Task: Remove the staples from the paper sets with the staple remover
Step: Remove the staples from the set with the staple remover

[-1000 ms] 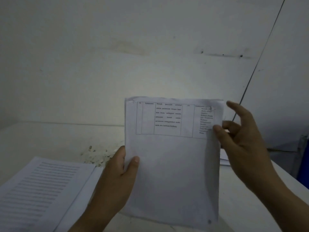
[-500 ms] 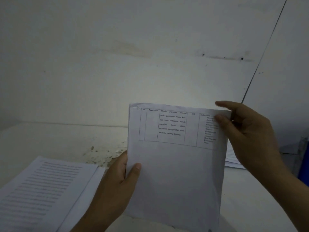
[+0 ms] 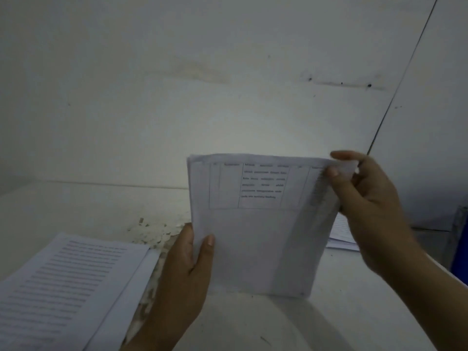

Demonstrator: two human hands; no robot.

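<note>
I hold a white paper set (image 3: 253,249) upright in front of me; a printed table fills its top part. My left hand (image 3: 182,279) grips its left edge, thumb on the front and fingers behind. My right hand (image 3: 364,198) pinches the top right corner between thumb and fingers, and the sheet's right edge curls there. No staple remover is in view, and I cannot make out a staple.
A stack of printed pages (image 3: 63,287) lies on the white table (image 3: 354,312) at the lower left. More papers (image 3: 342,234) lie behind my right hand. Flaked paint (image 3: 152,231) marks the wall base. Something blue (image 3: 459,249) stands at the right edge.
My right hand has moved up from the sheet's right side to the top right corner and pinched it. The paper set has shifted slightly right and lower; my left hand keeps its grip.
</note>
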